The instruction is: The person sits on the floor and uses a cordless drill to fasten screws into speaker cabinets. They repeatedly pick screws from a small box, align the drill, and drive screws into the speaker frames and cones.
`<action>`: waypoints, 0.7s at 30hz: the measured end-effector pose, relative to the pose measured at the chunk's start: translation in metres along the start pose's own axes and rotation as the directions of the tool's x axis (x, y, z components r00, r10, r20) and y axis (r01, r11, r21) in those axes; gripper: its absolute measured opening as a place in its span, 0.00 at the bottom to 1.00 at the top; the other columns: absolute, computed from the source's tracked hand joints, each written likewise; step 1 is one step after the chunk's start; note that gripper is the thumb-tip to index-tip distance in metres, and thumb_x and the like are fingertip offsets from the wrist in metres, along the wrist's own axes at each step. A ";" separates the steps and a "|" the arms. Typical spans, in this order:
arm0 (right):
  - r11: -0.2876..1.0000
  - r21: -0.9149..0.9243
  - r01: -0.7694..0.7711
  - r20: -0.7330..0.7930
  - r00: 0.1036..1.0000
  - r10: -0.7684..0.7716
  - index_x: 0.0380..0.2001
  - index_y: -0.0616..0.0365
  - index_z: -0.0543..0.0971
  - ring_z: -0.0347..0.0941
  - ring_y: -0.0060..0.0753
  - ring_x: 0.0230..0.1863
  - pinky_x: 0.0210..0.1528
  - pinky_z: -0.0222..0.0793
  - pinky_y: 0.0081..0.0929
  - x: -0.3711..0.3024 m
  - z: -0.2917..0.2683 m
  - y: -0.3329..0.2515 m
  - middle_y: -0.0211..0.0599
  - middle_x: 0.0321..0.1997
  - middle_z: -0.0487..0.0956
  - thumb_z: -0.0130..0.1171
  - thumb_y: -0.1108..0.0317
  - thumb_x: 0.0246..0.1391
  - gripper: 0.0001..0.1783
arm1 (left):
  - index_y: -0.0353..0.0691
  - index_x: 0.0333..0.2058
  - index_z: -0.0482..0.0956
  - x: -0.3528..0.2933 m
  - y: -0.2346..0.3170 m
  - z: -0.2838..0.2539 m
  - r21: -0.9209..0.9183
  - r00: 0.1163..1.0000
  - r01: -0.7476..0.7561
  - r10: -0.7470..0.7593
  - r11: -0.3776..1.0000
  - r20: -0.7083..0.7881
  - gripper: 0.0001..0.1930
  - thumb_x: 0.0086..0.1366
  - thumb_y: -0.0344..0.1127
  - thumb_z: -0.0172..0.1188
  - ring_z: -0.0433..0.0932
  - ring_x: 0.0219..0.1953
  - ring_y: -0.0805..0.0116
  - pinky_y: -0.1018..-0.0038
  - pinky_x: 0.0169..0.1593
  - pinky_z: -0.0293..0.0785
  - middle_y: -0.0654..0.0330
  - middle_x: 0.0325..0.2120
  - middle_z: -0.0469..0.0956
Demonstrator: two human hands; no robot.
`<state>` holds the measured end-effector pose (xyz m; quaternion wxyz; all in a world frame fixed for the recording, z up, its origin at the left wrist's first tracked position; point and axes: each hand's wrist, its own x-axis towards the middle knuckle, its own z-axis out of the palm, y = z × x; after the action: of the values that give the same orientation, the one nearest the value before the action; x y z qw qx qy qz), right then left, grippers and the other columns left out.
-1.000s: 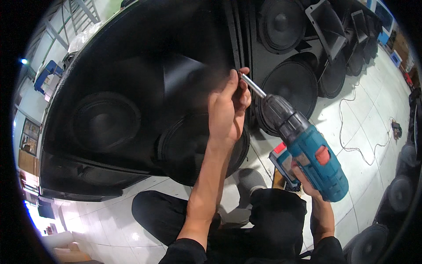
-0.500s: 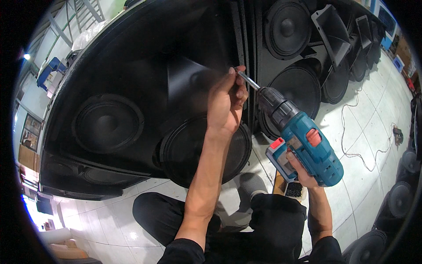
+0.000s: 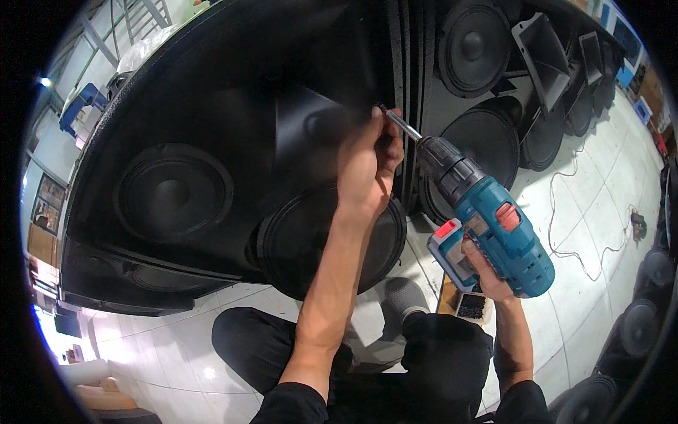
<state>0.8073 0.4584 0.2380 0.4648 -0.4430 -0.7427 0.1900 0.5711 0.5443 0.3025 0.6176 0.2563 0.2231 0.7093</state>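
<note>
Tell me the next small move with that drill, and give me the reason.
Probably squeeze the trigger while keeping the drill in line. The bit points at the edge of the black speaker cabinet, and its tip sits by the left hand, whose fingers pinch around it as if steadying a screw. The right hand grips the handle. The screw itself cannot be made out.

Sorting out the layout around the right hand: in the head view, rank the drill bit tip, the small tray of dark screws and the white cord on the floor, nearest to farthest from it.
From the right hand:
1. Tray of screws, just below it.
2. Cord, to its right on the floor.
3. Drill bit tip, up left, by the left hand.
</note>
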 end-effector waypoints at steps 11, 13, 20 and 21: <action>0.884 0.369 -0.286 0.089 0.958 0.272 0.44 0.60 0.79 0.75 0.20 0.30 0.35 0.71 0.20 0.020 -0.006 -0.050 0.31 0.31 0.80 0.60 0.69 0.59 0.11 | 0.33 0.38 0.77 -0.037 -0.051 -0.053 -0.160 0.827 0.105 -0.175 0.982 -0.534 0.07 0.63 0.28 0.59 0.75 0.35 0.62 0.69 0.44 0.72 0.55 0.31 0.76; 0.892 0.336 -0.304 0.102 0.953 0.286 0.45 0.60 0.79 0.75 0.19 0.30 0.35 0.71 0.20 0.019 -0.006 -0.047 0.31 0.31 0.81 0.59 0.69 0.60 0.11 | 0.33 0.38 0.77 -0.039 -0.058 -0.057 -0.157 0.810 0.123 -0.191 0.980 -0.554 0.06 0.63 0.27 0.59 0.75 0.37 0.61 0.69 0.44 0.72 0.55 0.33 0.76; 0.898 0.347 -0.271 0.071 0.962 0.263 0.44 0.59 0.79 0.75 0.20 0.30 0.36 0.72 0.20 0.020 -0.003 -0.044 0.30 0.31 0.81 0.61 0.67 0.59 0.12 | 0.30 0.43 0.73 -0.039 -0.067 -0.058 -0.199 0.778 0.106 -0.206 0.974 -0.593 0.09 0.64 0.24 0.53 0.75 0.39 0.58 0.68 0.46 0.74 0.50 0.36 0.74; 0.895 0.342 -0.286 0.079 0.958 0.276 0.44 0.59 0.79 0.75 0.20 0.30 0.36 0.71 0.21 0.020 -0.003 -0.044 0.30 0.31 0.81 0.61 0.67 0.58 0.12 | 0.29 0.43 0.72 -0.039 -0.068 -0.056 -0.204 0.780 0.099 -0.203 0.974 -0.592 0.09 0.65 0.25 0.52 0.75 0.40 0.57 0.67 0.48 0.74 0.49 0.37 0.74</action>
<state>0.7850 0.4516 0.2805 0.4934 -0.4529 -0.6318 0.3902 0.5910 0.5152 0.2128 0.5865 -0.0553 0.3714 0.7176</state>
